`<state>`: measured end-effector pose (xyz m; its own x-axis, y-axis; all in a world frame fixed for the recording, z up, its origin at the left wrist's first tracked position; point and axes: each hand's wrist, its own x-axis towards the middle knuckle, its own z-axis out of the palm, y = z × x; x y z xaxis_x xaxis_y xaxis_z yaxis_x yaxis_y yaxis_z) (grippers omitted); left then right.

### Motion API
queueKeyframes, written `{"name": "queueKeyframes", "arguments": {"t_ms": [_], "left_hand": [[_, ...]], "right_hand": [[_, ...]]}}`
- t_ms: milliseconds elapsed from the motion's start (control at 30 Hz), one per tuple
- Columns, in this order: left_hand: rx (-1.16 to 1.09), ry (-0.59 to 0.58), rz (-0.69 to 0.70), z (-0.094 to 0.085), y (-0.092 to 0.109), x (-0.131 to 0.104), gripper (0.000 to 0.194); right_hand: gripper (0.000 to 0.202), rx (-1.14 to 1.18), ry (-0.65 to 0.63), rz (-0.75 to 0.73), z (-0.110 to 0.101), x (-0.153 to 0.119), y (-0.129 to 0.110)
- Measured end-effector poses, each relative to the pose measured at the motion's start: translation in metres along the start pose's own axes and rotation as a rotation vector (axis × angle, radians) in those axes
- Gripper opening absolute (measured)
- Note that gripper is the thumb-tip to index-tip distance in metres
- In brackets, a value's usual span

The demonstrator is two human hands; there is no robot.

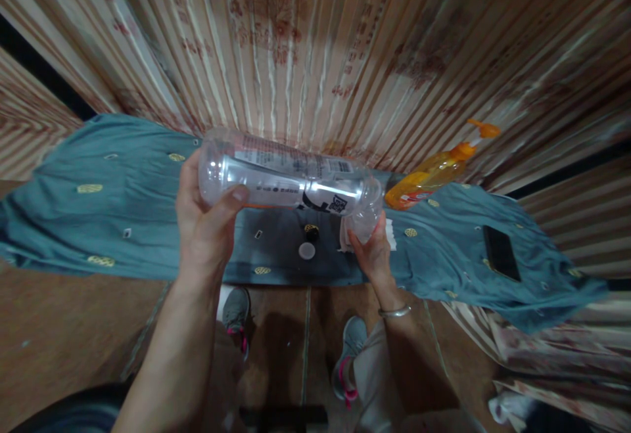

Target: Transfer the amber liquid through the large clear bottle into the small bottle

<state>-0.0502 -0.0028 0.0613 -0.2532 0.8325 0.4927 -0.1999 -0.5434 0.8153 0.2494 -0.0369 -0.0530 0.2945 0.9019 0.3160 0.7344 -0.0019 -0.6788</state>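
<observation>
My left hand (204, 219) is wrapped around the base end of a large clear plastic bottle (280, 180) with printed black lettering. The bottle lies tilted on its side in the air, its neck pointing right. At that neck, my right hand (372, 246) grips a small clear plastic container (363, 216). Whether liquid passes between the two cannot be made out. Below them on the cloth are a white round cap (306, 250) and a small black cap-like piece (312, 234). A white tissue-like sheet (392, 234) lies behind my right hand.
A teal patterned cloth (138, 223) covers the narrow table. An orange pump bottle (428, 177) stands to the right, near the pleated curtain (296, 45). Farther right lies a black phone (501, 252). My shoes (353, 338) are on the brown floor below the front edge.
</observation>
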Motion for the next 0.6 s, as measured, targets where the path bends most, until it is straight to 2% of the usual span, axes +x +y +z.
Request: {"name": "queueKeyframes", "arguments": {"t_ms": [600], "left_hand": [[0.0,-0.013,0.011,0.0006,0.0,0.0,0.069]], "right_hand": [[0.087,0.01,-0.002,-0.019,0.0006,-0.0006,-0.0009]]}}
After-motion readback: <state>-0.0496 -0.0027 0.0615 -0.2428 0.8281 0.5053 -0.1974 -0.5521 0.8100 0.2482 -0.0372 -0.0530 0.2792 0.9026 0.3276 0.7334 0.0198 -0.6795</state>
